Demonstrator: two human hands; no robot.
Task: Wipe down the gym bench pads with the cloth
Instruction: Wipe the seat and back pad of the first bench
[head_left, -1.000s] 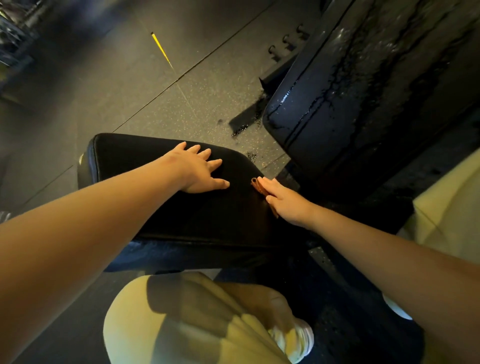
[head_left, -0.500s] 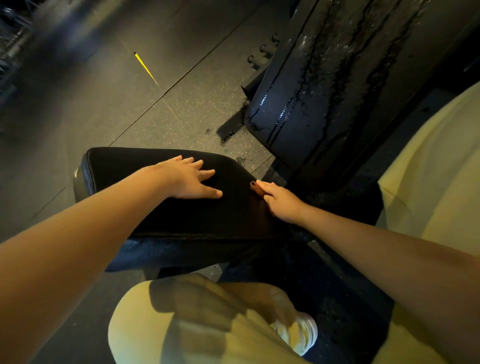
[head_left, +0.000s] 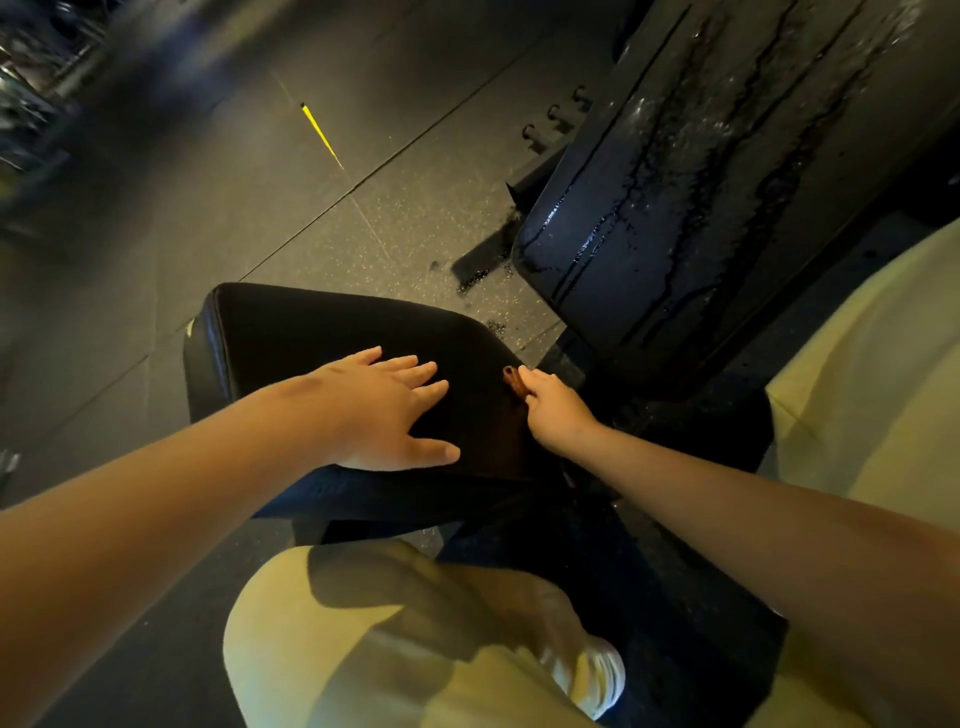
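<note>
The black seat pad (head_left: 291, 332) of the gym bench lies below me in the head view. My left hand (head_left: 384, 410) rests flat on its top, fingers spread and straight. At the pad's right end my right hand (head_left: 550, 410) holds a small brown cloth (head_left: 514, 379), with its fingers curled round it, against the pad's edge. Most of the cloth is hidden under that hand. The long black back pad (head_left: 727, 171) rises to the upper right, streaked and beaded with wet drops.
Dark speckled rubber floor tiles (head_left: 260, 182) surround the bench, with a short yellow mark (head_left: 319, 132). My knees in yellow trousers (head_left: 363, 649) and a white shoe (head_left: 597, 675) are below the seat. Blurred gym gear sits at the far upper left.
My right hand has curled tighter round the cloth at the pad's right end. My left hand stays flat on the seat. The view has shifted slightly.
</note>
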